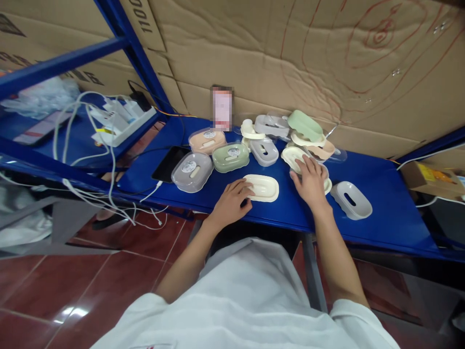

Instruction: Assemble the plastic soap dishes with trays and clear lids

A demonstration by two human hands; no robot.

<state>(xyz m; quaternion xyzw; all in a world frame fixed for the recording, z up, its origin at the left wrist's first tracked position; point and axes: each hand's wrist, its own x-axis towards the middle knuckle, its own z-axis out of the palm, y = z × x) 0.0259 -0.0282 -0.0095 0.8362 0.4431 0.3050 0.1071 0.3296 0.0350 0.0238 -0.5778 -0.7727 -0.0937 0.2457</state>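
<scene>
At the front middle of the blue table, a cream oval tray with a shallow hollow lies flat. My left hand has its fingers curled over the tray's left end, with the thumb near its front edge. To the right, my right hand reaches over a cream oval piece, fingers apart and touching it. Beneath that hand, other pale pieces are partly hidden. A white oval shell with a slot rests right of my right wrist.
Lidded oval boxes in grey, green and peach stand left. Behind my right hand sits a green shell on stacked parts. A phone leans on the cardboard wall. Cables hang by the shelf.
</scene>
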